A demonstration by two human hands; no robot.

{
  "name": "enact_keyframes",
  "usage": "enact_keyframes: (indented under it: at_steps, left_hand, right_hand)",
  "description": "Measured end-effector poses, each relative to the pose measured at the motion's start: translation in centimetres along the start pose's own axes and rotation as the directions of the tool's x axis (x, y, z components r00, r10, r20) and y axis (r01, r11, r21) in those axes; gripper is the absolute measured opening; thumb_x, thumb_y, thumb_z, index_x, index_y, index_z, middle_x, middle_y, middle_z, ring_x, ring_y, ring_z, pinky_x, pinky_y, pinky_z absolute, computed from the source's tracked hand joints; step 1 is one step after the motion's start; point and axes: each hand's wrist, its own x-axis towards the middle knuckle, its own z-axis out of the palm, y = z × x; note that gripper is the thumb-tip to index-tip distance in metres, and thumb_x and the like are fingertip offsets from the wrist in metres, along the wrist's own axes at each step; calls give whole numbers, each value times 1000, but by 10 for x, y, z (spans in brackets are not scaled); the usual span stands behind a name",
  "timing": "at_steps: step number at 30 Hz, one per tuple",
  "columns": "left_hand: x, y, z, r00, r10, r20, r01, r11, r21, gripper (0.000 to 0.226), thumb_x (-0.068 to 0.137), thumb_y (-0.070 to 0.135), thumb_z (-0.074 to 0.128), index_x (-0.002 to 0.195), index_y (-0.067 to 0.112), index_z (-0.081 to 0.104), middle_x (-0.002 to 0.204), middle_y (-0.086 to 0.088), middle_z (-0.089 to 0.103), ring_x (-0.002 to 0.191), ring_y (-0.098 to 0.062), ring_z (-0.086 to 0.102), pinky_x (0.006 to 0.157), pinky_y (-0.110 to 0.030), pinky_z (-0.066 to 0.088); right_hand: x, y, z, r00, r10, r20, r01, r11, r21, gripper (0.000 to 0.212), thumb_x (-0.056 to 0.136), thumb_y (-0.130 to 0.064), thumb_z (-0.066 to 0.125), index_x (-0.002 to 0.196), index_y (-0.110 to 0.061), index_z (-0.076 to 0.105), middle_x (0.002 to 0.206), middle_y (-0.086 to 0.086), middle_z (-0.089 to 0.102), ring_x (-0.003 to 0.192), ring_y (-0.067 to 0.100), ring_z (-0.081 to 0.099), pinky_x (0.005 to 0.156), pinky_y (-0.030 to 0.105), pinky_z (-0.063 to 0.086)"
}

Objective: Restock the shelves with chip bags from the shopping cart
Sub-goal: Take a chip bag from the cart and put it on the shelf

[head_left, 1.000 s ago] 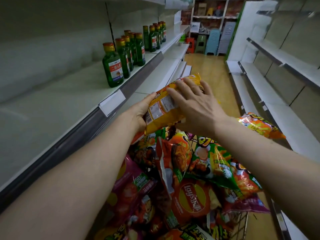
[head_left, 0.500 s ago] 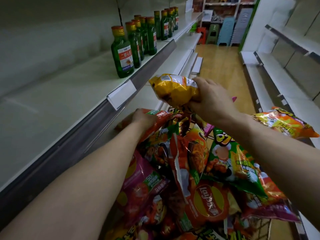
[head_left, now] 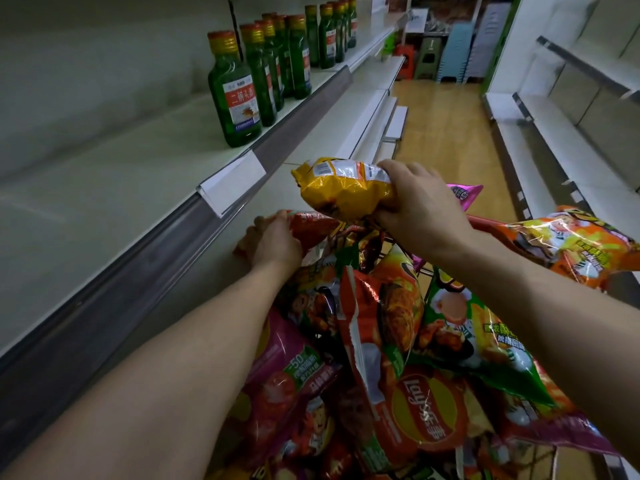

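two bags are in play at once, and from the head view that is the main risk: each hand has only one end of a puffy, slippery packet, so either could twist out and drop. the yellow chip bag sticks out sideways above the front of the shopping cart, with most of its bulk unsupported; a quick swing toward the lower shelf could slip it loose. the upper shelf juts out over the lower one, and its price tag holder sits just above the left hand's reach, so a knuckle or bag could catch it. the green bottles stand on that upper shelf, well apart from both hands; i judge them safe unless a bag goes up there. the pile of chip bags is heaped high, and an orange bag hangs over the right side; a forearm's nudge might tip it out

the right hand has fingers and thumb curled tight round the yellow bag's end. the left hand is lower, at the lower shelf's front edge, fingers curled on the end of a red chip bag; whether that bag rests on the shelf i cannot tell
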Motion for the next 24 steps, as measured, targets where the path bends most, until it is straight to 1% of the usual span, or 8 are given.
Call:
enact_keyframes:
  at_steps: [3,7,10,13,17,19,22,24]
  left_hand:
    - [-8,4,-11,998,30,-53,-31,999,-24,48,89,11,49,133,28,46,132,-14,39,125,-36,35,104,-50,36]
    - [-33,21,-23,986,114,-120,-122,990,-65,50,90,12,51,138,26,43,132,-17,42,123,-40,42,99,-48,42]
    - [-57,36,-30,982,121,-144,-133,988,-80,52,92,12,49,141,28,41,134,-16,41,124,-39,38,101,-47,37]
    - [-85,55,-42,985,92,-146,-109,987,-118,51,94,17,45,142,32,39,135,-16,41,126,-38,35,101,-45,36]
    - [-132,85,-63,986,19,-168,-53,978,-202,48,91,15,47,138,27,44,131,-17,44,124,-36,39,100,-43,37]
    - [-158,99,-73,984,-15,-180,-32,967,-254,45,90,14,48,134,24,46,130,-15,45,122,-35,40,97,-43,39]
    - [-200,116,-87,979,-42,-201,-32,937,-349,42,91,14,51,132,24,49,130,-13,46,123,-33,42,96,-40,39]
    - [-229,128,-97,976,-38,-214,-52,914,-402,43,90,15,53,132,24,49,131,-12,47,124,-32,43,97,-39,39]
  right_hand:
    - [-4,-3,-7,1000,-3,-13,3,1000,4,61,88,-25,67,141,-17,40,135,13,50,123,32,43,102,49,38]
    - [-16,-8,-25,999,-7,-52,9,1000,27,60,86,-24,68,140,-16,42,129,14,54,119,32,45,98,47,38]
    - [-29,-11,-45,997,31,-76,-27,998,49,61,84,-24,69,139,-16,44,127,14,55,117,34,47,95,45,41]
    - [-47,-13,-71,985,103,-139,-94,993,73,55,83,-26,69,132,-15,48,118,13,58,109,36,51,84,39,41]
    - [-84,-10,-111,953,251,-172,-211,953,219,51,86,-32,67,130,-15,48,118,11,58,109,35,52,81,35,36]
    - [-108,-6,-131,935,304,-182,-254,933,253,47,86,-34,66,127,-16,49,115,12,59,106,36,53,77,33,35]
    - [-150,-3,-157,909,378,-174,-320,902,288,44,86,-38,66,122,-18,51,108,10,61,100,34,56,77,36,43]
    - [-177,-5,-173,892,421,-165,-353,876,329,41,85,-44,66,114,-18,53,100,8,62,94,32,58,77,38,48]
